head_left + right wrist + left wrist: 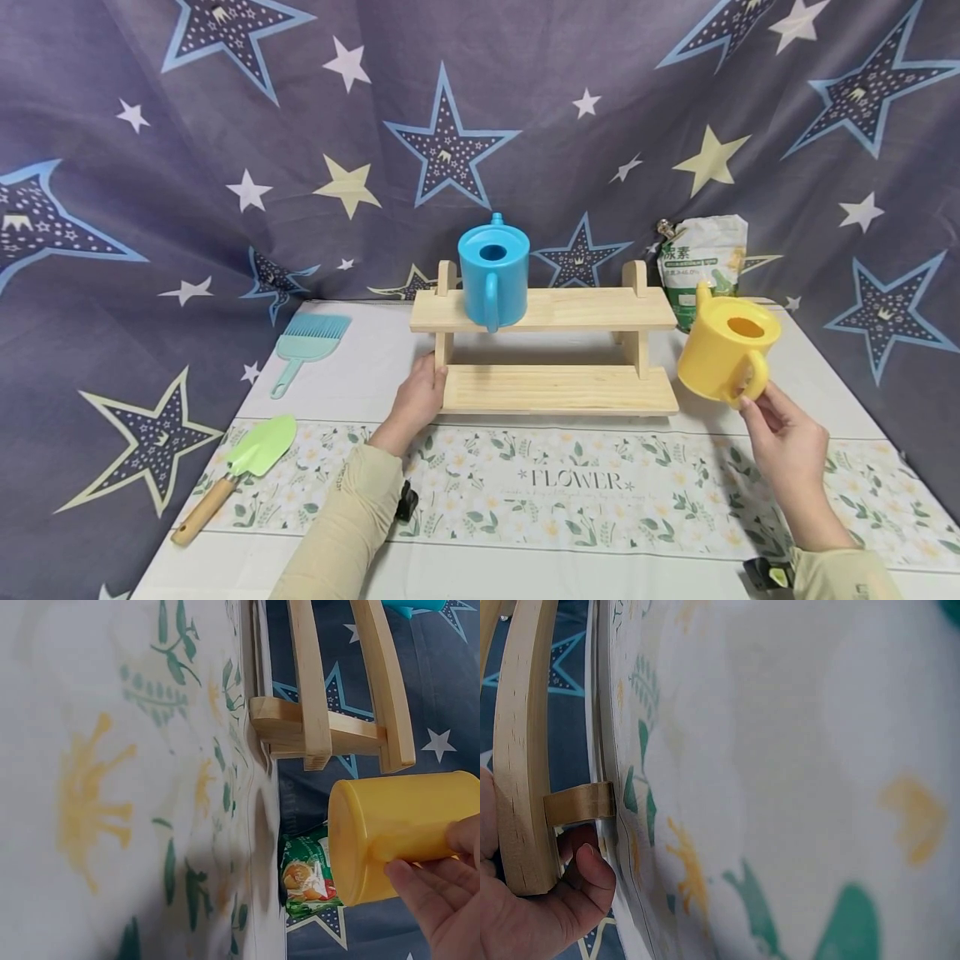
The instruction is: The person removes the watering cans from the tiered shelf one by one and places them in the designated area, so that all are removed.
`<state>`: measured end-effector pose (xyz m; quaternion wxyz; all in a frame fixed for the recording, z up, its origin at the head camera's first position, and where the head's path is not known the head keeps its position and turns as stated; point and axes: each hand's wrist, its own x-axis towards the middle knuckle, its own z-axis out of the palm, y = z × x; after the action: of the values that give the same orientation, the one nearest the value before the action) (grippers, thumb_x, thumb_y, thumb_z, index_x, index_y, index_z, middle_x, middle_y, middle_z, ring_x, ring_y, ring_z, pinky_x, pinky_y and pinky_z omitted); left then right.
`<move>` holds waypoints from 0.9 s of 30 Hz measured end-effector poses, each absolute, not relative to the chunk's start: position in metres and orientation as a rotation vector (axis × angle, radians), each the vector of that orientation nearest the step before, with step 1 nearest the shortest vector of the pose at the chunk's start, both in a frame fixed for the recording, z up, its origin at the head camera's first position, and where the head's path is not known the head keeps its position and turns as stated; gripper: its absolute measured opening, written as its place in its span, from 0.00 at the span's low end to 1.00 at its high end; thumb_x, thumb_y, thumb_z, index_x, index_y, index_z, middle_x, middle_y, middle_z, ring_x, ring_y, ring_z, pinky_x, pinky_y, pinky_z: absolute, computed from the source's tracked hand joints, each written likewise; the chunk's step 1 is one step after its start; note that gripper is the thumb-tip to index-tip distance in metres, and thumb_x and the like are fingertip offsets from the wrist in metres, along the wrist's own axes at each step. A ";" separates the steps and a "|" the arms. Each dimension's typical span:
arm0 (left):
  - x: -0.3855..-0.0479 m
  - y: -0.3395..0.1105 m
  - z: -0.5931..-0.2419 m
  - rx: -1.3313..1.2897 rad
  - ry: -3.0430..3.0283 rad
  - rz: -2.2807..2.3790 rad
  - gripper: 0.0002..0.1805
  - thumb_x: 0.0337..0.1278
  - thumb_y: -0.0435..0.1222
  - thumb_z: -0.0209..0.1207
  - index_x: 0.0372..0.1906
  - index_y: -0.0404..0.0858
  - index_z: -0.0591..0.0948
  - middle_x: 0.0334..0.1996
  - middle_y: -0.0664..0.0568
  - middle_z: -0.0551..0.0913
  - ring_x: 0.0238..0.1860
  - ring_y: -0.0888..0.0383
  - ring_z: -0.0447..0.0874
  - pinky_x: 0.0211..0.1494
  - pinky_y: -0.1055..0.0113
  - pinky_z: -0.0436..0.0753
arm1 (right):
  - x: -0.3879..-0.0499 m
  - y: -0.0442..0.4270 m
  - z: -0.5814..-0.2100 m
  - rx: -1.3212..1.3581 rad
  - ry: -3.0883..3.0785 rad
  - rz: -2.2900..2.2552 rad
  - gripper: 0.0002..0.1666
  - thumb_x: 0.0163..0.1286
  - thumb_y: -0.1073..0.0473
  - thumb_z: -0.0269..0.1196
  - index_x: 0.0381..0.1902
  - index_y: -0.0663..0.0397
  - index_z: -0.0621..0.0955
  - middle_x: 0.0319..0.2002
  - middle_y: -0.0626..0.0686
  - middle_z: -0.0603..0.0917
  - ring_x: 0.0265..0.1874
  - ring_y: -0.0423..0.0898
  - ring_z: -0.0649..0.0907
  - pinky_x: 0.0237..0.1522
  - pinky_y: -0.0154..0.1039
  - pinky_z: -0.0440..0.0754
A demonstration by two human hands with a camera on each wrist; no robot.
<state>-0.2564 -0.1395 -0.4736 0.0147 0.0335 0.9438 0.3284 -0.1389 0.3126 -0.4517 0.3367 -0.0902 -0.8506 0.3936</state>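
A yellow watering can (723,354) hangs in the air, slightly tilted, right of a two-tier wooden shelf (558,390). My right hand (791,442) holds it at the handle; in the right wrist view the fingers (431,889) lie against the can's side. My left hand (416,400) grips the left end of the lower board, its fingers curled beneath the wood (525,750) in the left wrist view. On the upper board, toward its left end, stands a blue watering can (510,287) with its handle facing me.
Behind the yellow can stands a green and white pouch (678,287) with a clip at its top. A light blue brush (300,358) and a green trowel (258,446) with a wooden handle lie on the table's left side. Star-patterned cloth (570,50) encloses the table.
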 end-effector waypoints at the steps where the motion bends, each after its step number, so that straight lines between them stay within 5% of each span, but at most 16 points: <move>1: -0.257 -0.140 -0.474 0.105 2.939 1.022 0.28 0.78 0.44 0.37 0.73 0.34 0.58 0.65 0.41 0.65 0.65 0.44 0.69 0.68 0.48 0.70 | -0.138 0.312 -0.450 -0.236 -2.241 1.004 0.23 0.70 0.64 0.62 0.62 0.63 0.76 0.45 0.68 0.84 0.34 0.10 0.70 0.36 0.09 0.71; 27: -0.256 -0.139 -0.472 0.105 2.946 1.004 0.27 0.78 0.43 0.37 0.73 0.33 0.58 0.65 0.41 0.65 0.65 0.44 0.69 0.68 0.48 0.70 | -0.141 0.313 -0.460 -0.360 -2.390 1.003 0.24 0.72 0.60 0.61 0.64 0.59 0.75 0.47 0.63 0.85 0.32 0.12 0.68 0.34 0.09 0.71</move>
<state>-0.2559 -0.1386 -0.4725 0.0135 0.0338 0.9459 0.3223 -0.1412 0.3130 -0.4601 0.2596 -0.1330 -0.8820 0.3701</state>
